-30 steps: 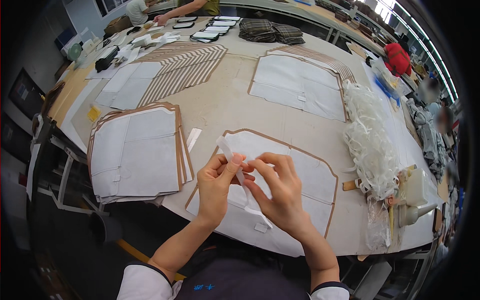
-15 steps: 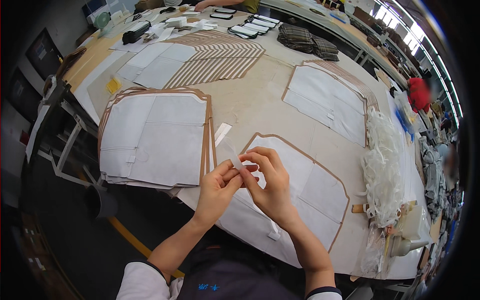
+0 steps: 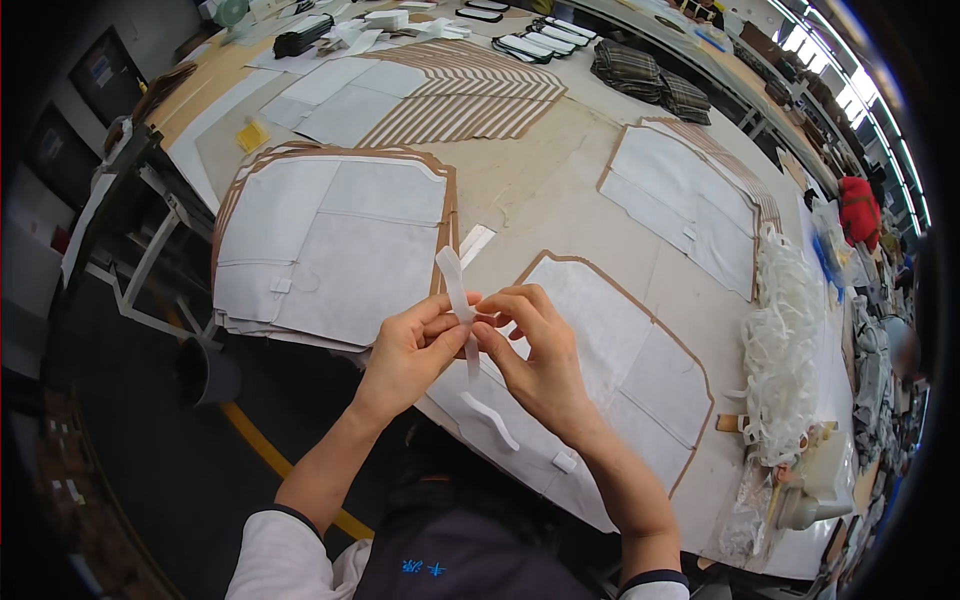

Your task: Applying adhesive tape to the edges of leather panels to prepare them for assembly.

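A narrow white translucent strip [image 3: 452, 272] is pinched between the thumb and fingers of my left hand [image 3: 405, 350]; its upper end sticks up and its lower end hangs below. Against the same strip, my right hand [image 3: 538, 355] closes thumb and fingertips, the other fingers curled. Below the hands, a short curved white strip [image 3: 490, 420] shows over a white panel with brown edging [image 3: 640, 375], which lies flat at the table's near edge. Just beyond my fingertips lies a flat white strip [image 3: 478, 245].
To the left sits a stack of white brown-edged panels [image 3: 375, 260]. Fanned panels [image 3: 465, 100] lie at the back, with another fanned pile [image 3: 680, 190] at far right. A heap of white strips [image 3: 788, 350] and a whitish bottle [image 3: 815, 495] stand along the right side.
My hands have shifted slightly left, and the held strip's upper end now stands more upright. The curved strip below is now visible apart from my fingers. The whole view has tilted a little.
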